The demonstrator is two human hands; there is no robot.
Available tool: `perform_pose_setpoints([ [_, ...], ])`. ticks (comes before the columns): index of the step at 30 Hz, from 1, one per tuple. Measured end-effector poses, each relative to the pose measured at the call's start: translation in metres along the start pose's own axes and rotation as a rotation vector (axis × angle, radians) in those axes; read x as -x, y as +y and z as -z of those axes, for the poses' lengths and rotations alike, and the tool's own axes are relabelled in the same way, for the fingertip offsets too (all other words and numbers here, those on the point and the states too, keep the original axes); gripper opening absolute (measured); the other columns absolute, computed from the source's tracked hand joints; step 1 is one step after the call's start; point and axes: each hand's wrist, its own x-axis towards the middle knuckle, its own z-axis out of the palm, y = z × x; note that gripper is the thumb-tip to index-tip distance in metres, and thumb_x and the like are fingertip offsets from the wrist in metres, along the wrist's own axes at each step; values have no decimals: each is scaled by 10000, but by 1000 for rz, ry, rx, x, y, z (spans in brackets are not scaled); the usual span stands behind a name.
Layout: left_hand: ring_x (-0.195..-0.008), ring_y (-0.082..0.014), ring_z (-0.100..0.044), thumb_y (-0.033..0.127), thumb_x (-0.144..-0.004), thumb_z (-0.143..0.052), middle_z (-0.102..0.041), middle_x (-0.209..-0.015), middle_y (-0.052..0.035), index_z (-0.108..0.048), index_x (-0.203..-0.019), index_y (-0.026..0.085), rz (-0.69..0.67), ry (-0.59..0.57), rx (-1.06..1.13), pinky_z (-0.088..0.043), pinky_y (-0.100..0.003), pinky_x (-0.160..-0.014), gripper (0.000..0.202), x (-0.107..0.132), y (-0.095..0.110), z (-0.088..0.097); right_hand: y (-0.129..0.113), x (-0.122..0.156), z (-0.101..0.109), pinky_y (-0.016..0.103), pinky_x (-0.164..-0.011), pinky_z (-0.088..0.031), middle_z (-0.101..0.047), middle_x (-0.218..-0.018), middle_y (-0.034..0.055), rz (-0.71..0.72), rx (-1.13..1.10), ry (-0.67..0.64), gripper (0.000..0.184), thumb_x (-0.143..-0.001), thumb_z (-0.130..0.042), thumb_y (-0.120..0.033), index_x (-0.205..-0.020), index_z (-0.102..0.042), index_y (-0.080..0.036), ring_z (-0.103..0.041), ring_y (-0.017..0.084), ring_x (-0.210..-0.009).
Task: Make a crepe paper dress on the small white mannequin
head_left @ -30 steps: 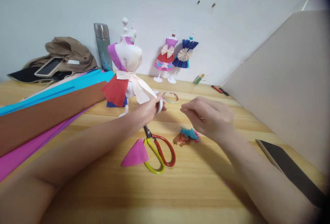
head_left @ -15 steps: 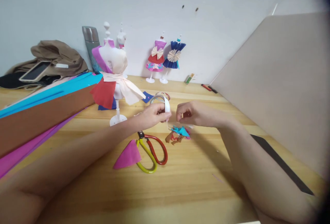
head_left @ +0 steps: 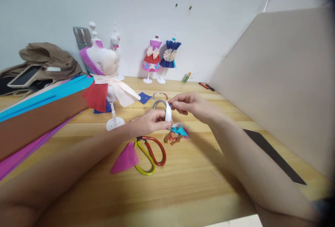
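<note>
My left hand is closed around a roll of white tape, held upright above the table. My right hand has its fingers curled together, the tips at the right edge of the roll; what they pinch, if anything, is too small to make out. Beneath the hands lies a small pile of blue, brown and red scraps. Nearer to me are scissors with one yellow and one red handle. A magenta piece lies against them. To the left stands a white mannequin dressed in purple, cream and red pieces.
Two small dressed mannequins stand by the wall, with a third mannequin farther left. Coloured sheets, a phone, brown cloth and a bottle occupy the left. A dark flat board lies right.
My right hand has moved left and slightly up, from apart to the edge of the tape roll. My left hand still holds the roll. The view has shifted slightly right.
</note>
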Motion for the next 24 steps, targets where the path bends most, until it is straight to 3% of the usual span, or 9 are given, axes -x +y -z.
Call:
perform_pose_setpoints([
  [3, -756, -141, -586, 257, -835, -636, -631, -784, -18, -632, -807, 154, 15, -27, -13, -471, -276, -731, 107, -1, -1, 0, -2, 0, -6, 259, -462, -253, -442, -546, -51, -11, -54, -37, 310, -755, -706, -469, -656, -574, -206, -337, 84, -489],
  [6, -735, -140, -566, 273, -839, -635, -606, -762, -10, -614, -791, 155, 42, -14, -54, -453, -275, -700, 129, -3, -4, 0, -5, 2, -8, 262, -477, -237, -416, -567, -57, 18, -61, -75, 317, -786, -673, -470, -672, -541, -205, -328, 86, -508],
  [14, -664, -131, -535, 241, -859, -540, -567, -691, -7, -537, -721, 165, 72, 201, -158, -435, -270, -635, 158, -6, -10, 12, -5, 6, -4, 266, -484, -197, -251, -560, -73, 48, 43, 20, 357, -910, -446, -400, -610, -353, -231, -223, 89, -504],
  [17, -659, -129, -520, 239, -856, -534, -546, -682, -3, -536, -710, 161, 84, 249, -198, -442, -271, -635, 166, -7, -15, 14, -6, 6, 3, 253, -498, -244, -336, -554, -62, 63, 208, -114, 383, -890, -502, -426, -585, -406, -214, -290, 84, -516],
  [21, -657, -124, -505, 227, -852, -539, -532, -679, 1, -544, -714, 160, 91, 279, -219, -452, -270, -649, 154, -7, -23, 13, 3, 9, 11, 250, -524, -355, -565, -569, -20, -28, 395, -384, 173, -797, -618, -293, -676, -648, -173, -474, 108, -525],
  [24, -656, -126, -518, 227, -856, -541, -528, -664, 3, -545, -708, 165, 82, 285, -247, -473, -269, -655, 160, -8, -25, 12, 16, 20, 15, 273, -567, -445, -678, -715, 25, -51, 496, -397, 145, -780, -624, -218, -867, -732, -175, -592, 155, -594],
])
